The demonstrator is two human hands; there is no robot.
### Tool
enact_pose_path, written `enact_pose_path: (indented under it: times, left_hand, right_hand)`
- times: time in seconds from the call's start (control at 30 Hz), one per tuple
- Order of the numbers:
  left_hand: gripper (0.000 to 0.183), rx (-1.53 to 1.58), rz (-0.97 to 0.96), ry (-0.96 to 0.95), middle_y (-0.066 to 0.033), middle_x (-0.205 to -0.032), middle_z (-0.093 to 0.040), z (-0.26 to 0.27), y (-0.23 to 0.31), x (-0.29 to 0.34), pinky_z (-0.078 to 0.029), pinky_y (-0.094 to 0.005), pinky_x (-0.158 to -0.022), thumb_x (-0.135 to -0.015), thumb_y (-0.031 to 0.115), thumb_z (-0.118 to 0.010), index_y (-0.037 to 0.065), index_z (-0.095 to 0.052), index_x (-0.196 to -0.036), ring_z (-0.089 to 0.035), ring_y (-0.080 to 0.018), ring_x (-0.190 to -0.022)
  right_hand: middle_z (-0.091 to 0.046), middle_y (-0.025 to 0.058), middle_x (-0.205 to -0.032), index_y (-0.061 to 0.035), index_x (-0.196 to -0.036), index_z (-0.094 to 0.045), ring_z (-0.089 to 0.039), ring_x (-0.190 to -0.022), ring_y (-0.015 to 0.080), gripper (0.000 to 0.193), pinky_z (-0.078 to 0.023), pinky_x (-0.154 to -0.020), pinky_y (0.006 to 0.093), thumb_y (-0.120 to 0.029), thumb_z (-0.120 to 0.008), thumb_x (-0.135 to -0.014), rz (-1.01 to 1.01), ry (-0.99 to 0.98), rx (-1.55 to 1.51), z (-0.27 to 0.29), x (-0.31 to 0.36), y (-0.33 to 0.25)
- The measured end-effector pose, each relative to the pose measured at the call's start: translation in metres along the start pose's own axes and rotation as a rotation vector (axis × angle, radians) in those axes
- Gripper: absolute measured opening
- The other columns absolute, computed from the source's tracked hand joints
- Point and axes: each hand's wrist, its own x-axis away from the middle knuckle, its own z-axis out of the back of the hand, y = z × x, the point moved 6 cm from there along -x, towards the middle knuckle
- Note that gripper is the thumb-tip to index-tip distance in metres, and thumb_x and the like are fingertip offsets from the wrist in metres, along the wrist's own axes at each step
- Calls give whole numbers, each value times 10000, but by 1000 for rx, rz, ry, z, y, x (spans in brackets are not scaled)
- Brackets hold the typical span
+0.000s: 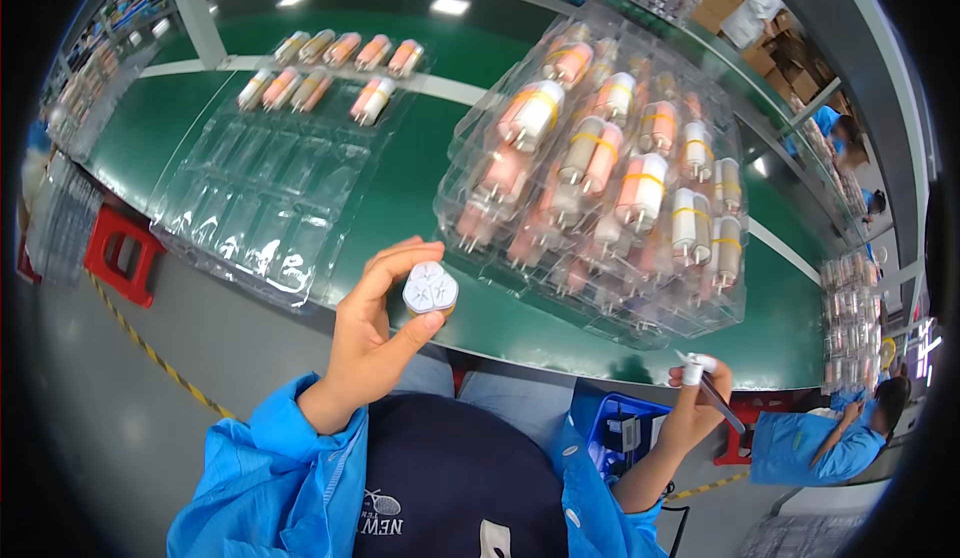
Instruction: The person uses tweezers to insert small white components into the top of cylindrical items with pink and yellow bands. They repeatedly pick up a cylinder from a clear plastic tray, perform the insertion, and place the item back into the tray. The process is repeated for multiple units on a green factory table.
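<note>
My left hand (372, 330) is raised over the near edge of the green bench. Thumb and fingers pinch a bundle of three cylinders (431, 288), its white ends facing up with small marks on them. To the right, my right hand (692, 408) is closed around slim dark tweezers (722, 404), held apart from the bundle. White covers (697, 366) sit on its fingertips. Beyond the hands, stacked clear trays (590, 248) carry many banded bundles in pink, white and beige. Left of them, a clear blister tray (262, 190) has bundles (372, 101) in its far rows only.
A green bench (400, 193) with a white line runs across in front of me. A blue bin (622, 430) stands below its edge, and a red stool (122, 254) is at the left. Another person in blue (815, 443) works at the far right. Metal posts (196, 13) frame the bench.
</note>
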Motion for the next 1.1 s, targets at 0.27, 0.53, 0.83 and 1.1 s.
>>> enact_pose_path:
  times: [0.27, 0.53, 0.83, 1.1]
  left_hand:
    - [433, 196, 73, -126, -143, -1279, -475, -25, -8, 18, -481, -264, -749, -881, 71, -603, -31, -465, -1279, -557, -146, -960]
    - [411, 20, -17, -121, -133, -1336, -378, -20, -11, 11, -457, -294, -874, -872, 73, -610, -27, -501, -1255, -540, -180, -1073]
    - [502, 86, 6, -262, -115, -1170, -499, -32, -4, 16, -416, -315, -949, -844, 50, -635, -30, -476, -1314, -529, -197, -1100]
    - [532, 16, -20, -305, -104, -1167, -465, -36, 0, 24, -423, -281, -883, -825, 46, -653, -28, -478, -1322, -509, -175, -1035]
  right_hand:
    - [-631, 158, -922, -10, -1056, -457, -663, -833, 207, 337, -557, -736, 285, 64, -665, -801, -254, -149, -391, -74, 49, -16]
    - [-669, 106, -898, 2, -914, -575, -658, -819, 150, 212, -528, -758, 268, 35, -725, -768, -292, -386, -242, -95, 42, -12]
    - [-672, 108, -853, 16, -889, -657, -646, -754, 134, 182, -525, -694, 244, 44, -744, -731, -61, -455, -108, -92, 42, -19]
    - [-657, 178, -894, 64, -938, -651, -680, -782, 224, 208, -567, -716, 301, 63, -715, -739, -220, -441, -534, -109, 41, -61]
